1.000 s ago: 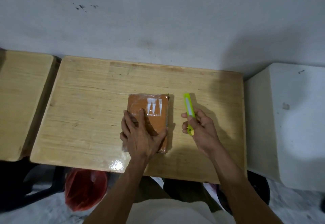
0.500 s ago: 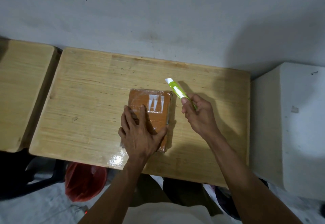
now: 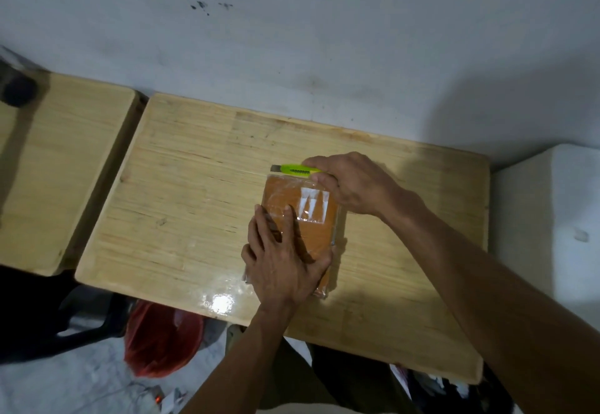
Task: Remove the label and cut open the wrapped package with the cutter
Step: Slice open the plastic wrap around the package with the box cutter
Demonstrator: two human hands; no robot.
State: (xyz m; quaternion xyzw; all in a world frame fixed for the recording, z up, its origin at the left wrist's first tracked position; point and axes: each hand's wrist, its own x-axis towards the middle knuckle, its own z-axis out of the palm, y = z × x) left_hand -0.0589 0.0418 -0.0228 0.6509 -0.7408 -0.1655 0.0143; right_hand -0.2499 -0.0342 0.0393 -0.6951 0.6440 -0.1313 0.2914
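Note:
An orange package (image 3: 285,199) wrapped in clear plastic lies on the wooden table (image 3: 194,205). A white label (image 3: 313,204) sits on its upper right part. My left hand (image 3: 282,261) presses flat on the package's near half, fingers spread. My right hand (image 3: 354,183) grips a lime-green cutter (image 3: 297,170), held level along the package's far edge with the blade tip pointing left. Whether the blade touches the wrap cannot be told.
A second wooden table (image 3: 61,173) stands to the left across a narrow gap. A white block (image 3: 548,228) is at the right. A red plastic bag (image 3: 162,339) lies on the floor below the table's near edge. The wall is close behind.
My right hand swung the cutter from beside the package's right edge up to its far edge, turning it level with the tip to the left. My left hand stayed on the package.

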